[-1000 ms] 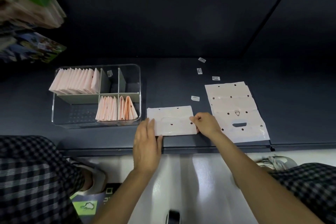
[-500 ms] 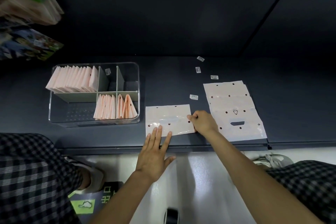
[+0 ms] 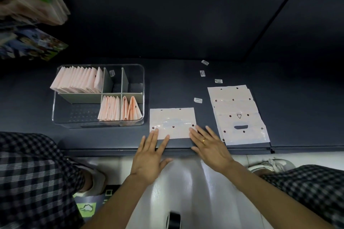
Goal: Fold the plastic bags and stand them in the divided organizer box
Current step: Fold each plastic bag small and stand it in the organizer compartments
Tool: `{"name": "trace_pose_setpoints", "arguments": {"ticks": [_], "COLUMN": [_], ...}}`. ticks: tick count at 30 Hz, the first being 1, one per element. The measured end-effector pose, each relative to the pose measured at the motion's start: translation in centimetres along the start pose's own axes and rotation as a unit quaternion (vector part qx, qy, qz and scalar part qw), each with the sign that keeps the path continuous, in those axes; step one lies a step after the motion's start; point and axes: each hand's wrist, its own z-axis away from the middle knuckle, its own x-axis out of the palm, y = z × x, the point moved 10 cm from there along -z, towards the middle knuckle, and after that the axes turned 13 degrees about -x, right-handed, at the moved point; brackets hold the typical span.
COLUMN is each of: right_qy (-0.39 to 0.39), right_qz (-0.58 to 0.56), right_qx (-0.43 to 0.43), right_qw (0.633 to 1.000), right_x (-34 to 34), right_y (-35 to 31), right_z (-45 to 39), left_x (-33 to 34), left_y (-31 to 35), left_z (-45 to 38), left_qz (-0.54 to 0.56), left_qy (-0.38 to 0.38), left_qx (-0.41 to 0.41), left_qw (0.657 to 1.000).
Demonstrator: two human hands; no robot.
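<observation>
At nine o'clock on the dark shelf point(image 3: 176, 83) stands the clear organizer box point(image 3: 98, 96), split by grey dividers point(image 3: 125, 82). Its far-left compartment is packed with upright folded bags point(image 3: 77, 80); the two near compartments toward its right side hold a smaller row of folded bags point(image 3: 109, 108) and a few looser ones point(image 3: 132, 108). The near-left compartment and the two small far ones on the right look empty of bags.

Just past the box, toward six o'clock, lies the half-folded bag point(image 3: 173, 121), flat on the shelf near its front edge and apart from the box. The left hand point(image 3: 151, 151) is spread, palm down, its fingertips point(image 3: 156, 131) resting on the bag's near-left corner. The right hand point(image 3: 209, 145), wearing a ring point(image 3: 204, 140), is likewise spread flat, fingertips touching the bag's near-right corner. Neither hand pinches anything.

Toward three o'clock a stack of unfolded bags point(image 3: 240, 115) waits, fanned slightly, with a few small labels point(image 3: 198, 100) scattered beyond it toward one o'clock.

The step in hand looks like smoothing the fold just made; the bag is about half as long as those in the stack, yet far wider than the slim packets in the box. The next move probably calls for lifting one side edge and folding it across, more than once, keeping the slippery film from springing open, then standing the packet in a compartment with room.
</observation>
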Motion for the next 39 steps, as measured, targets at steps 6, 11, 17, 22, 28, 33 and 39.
{"name": "trace_pose_setpoints", "arguments": {"ticks": [6, 11, 17, 22, 28, 33, 39], "right_qy": [0.110, 0.073, 0.044, 0.079, 0.095, 0.074, 0.042], "right_qz": [-0.040, -0.019, -0.160, -0.468, -0.506, -0.506, -0.485], "right_qx": [0.002, -0.018, 0.048, 0.212, 0.298, 0.366, 0.383], "right_qw": [0.993, 0.997, 0.985, 0.854, 0.804, 0.777, 0.785], "right_x": [-2.4, -2.6, -1.9, 0.2, 1.6, 3.1, 3.6], "right_y": [1.1, 1.4, 3.6, 7.0, 8.4, 9.4, 9.7], "right_z": [-1.1, -3.2, -4.0, -1.7, -2.0, -2.4, -2.8], "left_x": [-1.4, -3.1, -4.7, -5.7, -5.3, -7.7, -6.3], "left_y": [-3.1, -2.3, -2.2, -2.9, -4.3, -2.7, 4.7], "left_z": [0.1, -1.3, -2.6, -3.7, -4.5, -3.7, -2.6], "left_qz": [0.031, 0.100, 0.169, 0.280, 0.373, 0.366, 0.148], "left_qy": [0.022, 0.024, 0.052, 0.063, 0.061, 0.140, 0.125], "left_qx": [-0.053, -0.010, -0.002, -0.056, -0.151, -0.124, 0.035], "left_qw": [0.998, 0.995, 0.984, 0.956, 0.913, 0.912, 0.980]}}
